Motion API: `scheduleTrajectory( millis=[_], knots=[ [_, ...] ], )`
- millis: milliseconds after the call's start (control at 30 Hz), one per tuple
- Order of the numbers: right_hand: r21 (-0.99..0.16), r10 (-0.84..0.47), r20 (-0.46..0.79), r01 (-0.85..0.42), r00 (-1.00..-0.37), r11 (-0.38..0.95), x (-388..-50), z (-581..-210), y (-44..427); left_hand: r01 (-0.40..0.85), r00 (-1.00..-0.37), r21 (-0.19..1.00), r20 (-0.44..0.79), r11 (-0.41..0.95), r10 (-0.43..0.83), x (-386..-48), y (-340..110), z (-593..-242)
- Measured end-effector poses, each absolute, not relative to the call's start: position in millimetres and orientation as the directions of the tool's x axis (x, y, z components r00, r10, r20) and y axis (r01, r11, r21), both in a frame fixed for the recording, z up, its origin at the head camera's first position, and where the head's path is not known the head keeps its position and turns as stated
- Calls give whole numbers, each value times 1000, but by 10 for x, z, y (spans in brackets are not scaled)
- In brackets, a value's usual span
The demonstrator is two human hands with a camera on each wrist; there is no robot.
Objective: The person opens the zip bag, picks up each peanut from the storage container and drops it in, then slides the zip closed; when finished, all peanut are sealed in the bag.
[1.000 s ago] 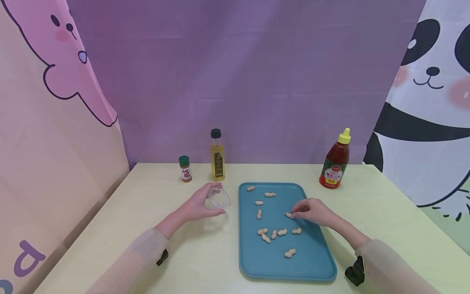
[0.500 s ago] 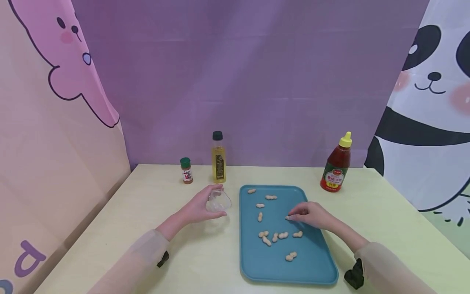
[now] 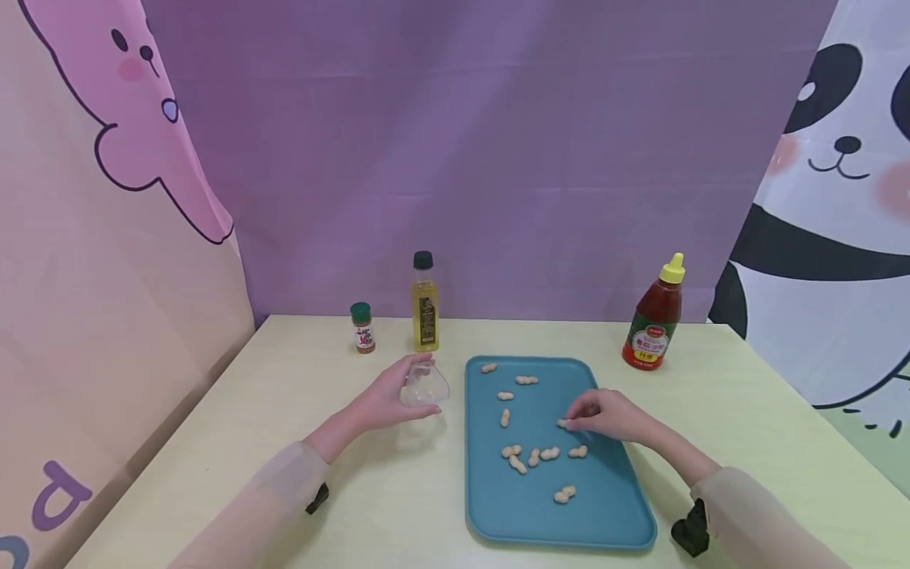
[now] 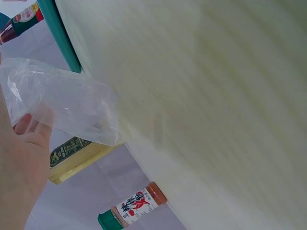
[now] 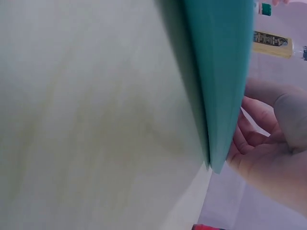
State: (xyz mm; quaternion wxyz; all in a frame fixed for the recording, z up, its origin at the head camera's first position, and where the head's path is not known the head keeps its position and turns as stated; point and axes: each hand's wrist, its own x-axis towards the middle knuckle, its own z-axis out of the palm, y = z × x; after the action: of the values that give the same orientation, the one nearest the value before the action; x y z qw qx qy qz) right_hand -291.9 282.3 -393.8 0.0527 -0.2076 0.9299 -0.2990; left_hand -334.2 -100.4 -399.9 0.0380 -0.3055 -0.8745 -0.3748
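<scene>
A clear plastic bag (image 3: pixel 426 385) is held above the table by my left hand (image 3: pixel 387 397), whose thumb and fingers are spread around its mouth. The bag's filmy body hangs down in the left wrist view. Over the right half of the blue tray (image 3: pixel 554 525), my right hand (image 3: pixel 608 416) pinches a peanut (image 3: pixel 562 423) between thumb and fingertips. Several more unshelled peanuts lie scattered on the tray, among them one peanut (image 3: pixel 527 380) near the back and another peanut (image 3: pixel 578 452) below my right hand. The tray's side hides the right fingertips in the right wrist view.
Behind the left hand stand a small green-capped spice jar (image 3: pixel 363 328) and a bottle of yellow oil (image 3: pixel 426 304). A ketchup bottle (image 3: pixel 652 316) with a yellow cap is at the back right. A purple cloth (image 3: pixel 462 158) hangs behind the table.
The head view has shifted slightly. Both hands stay in nearly the same places, and the peanut at the right fingertips has turned a little.
</scene>
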Motion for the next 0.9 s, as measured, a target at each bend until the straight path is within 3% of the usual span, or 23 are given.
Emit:
scheduleTrajectory(
  millis=[433, 900],
  knots=[
    [-582, -376, 73, -346, -924, 736, -2983, -3747, 2768, 552, -814, 655, 289, 516, 504, -3328, -1001, -3985],
    [-627, -380, 217, -427, -899, 651, -3087, -3669, 2276, 564, -807, 651, 300, 509, 509, -3316, -992, -3984]
  ],
)
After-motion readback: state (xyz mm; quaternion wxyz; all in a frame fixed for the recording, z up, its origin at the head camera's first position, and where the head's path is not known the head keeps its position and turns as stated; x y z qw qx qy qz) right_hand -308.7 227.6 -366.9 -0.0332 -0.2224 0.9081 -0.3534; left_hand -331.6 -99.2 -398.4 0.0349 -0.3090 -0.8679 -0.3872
